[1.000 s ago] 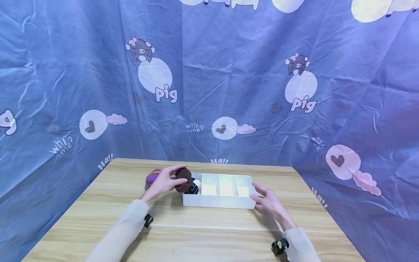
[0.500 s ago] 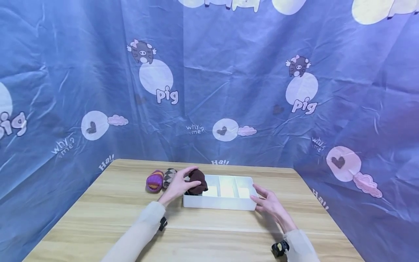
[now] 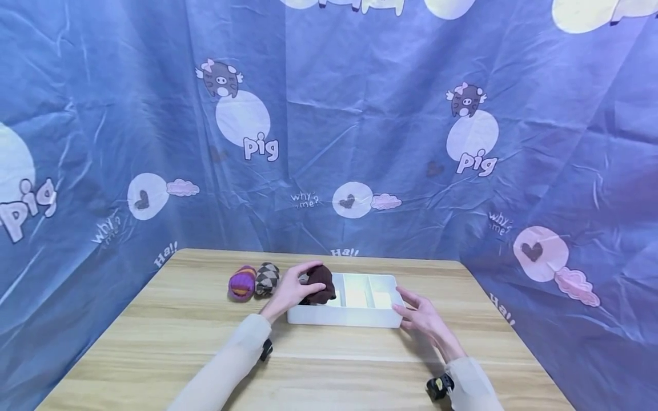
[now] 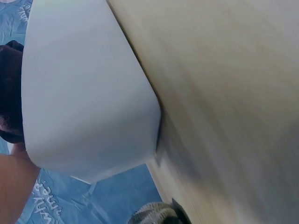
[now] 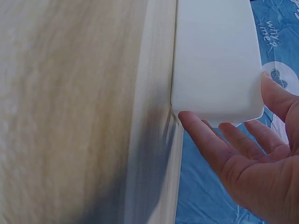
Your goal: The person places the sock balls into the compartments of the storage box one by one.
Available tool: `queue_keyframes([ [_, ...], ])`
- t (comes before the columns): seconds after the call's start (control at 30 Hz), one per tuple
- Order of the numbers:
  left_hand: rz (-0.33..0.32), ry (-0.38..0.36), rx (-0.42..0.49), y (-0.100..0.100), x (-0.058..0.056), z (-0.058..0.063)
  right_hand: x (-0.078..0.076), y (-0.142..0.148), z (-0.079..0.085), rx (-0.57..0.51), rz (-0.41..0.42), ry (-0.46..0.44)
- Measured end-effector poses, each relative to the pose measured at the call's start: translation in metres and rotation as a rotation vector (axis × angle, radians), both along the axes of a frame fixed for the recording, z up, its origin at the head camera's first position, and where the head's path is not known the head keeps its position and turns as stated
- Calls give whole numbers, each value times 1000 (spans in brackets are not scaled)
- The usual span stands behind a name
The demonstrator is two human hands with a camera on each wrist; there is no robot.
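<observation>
My left hand (image 3: pixel 292 292) grips a dark brown rolled sock (image 3: pixel 320 284) from the left. It holds the sock over the left part of a white divided box (image 3: pixel 344 316), near the second compartment. Hand and sock cover much of the leftmost compartments, and a dark item shows only partly beneath them. In the left wrist view the box's front wall (image 4: pixel 88 88) hides most of the sock (image 4: pixel 10 91). At the box's right end, my right hand (image 3: pixel 424 315) rests its thumb near the rim and its nearly straight fingers (image 5: pixel 210 144) against the end wall.
Left of the box, a purple and orange striped rolled sock (image 3: pixel 242 283) lies beside a grey argyle rolled sock (image 3: pixel 267 279). The wooden table (image 3: pixel 329 365) meets a blue printed cloth (image 3: pixel 319 142) at the back and sides.
My left hand has carried the brown sock rightward, from the box's left end to around its second compartment. The argyle sock has come into view behind it. My right hand stays at the box's end.
</observation>
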State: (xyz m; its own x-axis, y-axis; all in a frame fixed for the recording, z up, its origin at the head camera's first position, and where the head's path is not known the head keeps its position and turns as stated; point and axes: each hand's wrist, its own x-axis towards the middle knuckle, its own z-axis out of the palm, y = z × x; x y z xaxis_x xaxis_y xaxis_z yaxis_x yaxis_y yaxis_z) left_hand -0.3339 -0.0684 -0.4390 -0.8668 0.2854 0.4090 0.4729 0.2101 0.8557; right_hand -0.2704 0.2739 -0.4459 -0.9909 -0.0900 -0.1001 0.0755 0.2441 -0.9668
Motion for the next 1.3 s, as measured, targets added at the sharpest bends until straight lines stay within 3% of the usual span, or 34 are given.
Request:
queue_keyframes([
  [0.23, -71, -58, 36, 11, -5, 1, 0, -1, 0, -15, -1, -6],
  [0.47, -58, -51, -71, 20, -6, 2, -1, 0, 1, -8, -5, -6],
  [0.67, -77, -63, -97, 23, -9, 1, -1, -1, 0, 2, 2, 8],
  [0.93, 20, 12, -225, 28, -7, 3, 1, 0, -1, 4, -16, 3],
  [1.07, 38, 25, -259, 30, -6, 2, 1, -1, -1, 14, -7, 11],
  [1.3, 19, -31, -273, 29, -7, 0, 0, 0, -1, -5, -10, 6],
])
